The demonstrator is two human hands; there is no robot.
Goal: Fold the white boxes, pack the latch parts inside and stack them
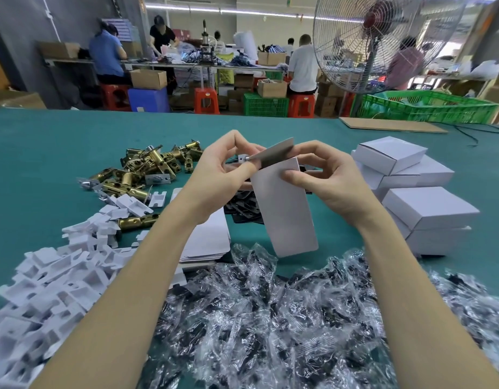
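teal felt table (46, 164); both hands, left (223, 167), right (324, 178), pinch flat white card box (284, 209).

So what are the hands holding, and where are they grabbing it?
Both hands hold a white box near its top end. The left hand pinches by the open flap, and the right hand grips the upper edge, thumb on the front.

Bare green table (60, 153) far left — plastic packets (270, 318) crowd near edge.
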